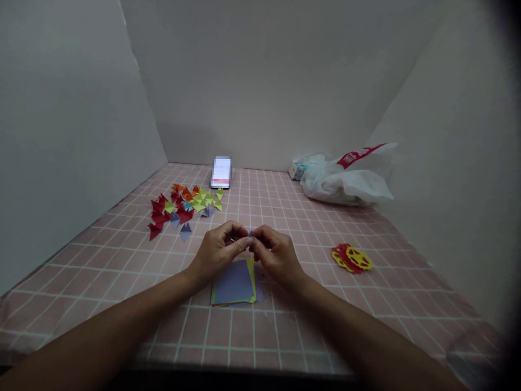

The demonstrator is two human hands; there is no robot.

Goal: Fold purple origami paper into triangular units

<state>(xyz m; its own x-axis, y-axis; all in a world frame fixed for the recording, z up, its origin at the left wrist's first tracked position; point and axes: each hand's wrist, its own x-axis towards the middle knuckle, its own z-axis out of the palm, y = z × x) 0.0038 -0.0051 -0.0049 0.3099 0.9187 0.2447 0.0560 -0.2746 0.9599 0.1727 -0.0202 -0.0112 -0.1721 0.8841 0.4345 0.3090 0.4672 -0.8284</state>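
Note:
Between the fingertips of both hands is a small folded piece of purple paper (251, 233), mostly hidden by the fingers. My left hand (222, 244) pinches it from the left, thumb against forefinger. From the other side my right hand (275, 250) grips it in the same way, and the two hands nearly touch. Just below them lies a stack of square paper sheets (234, 282), purple on top with yellow and green edges showing. Several folded paper figures (185, 215) in red, orange, yellow and purple are spread beyond my left hand.
A phone (221, 172) with a lit screen stands upright at the back. At the back right lies a white plastic bag (345, 182) beside a small box (297, 168). Red and yellow gear-shaped cutouts (352, 258) rest to the right. Walls enclose the pink checked tabletop (134, 298).

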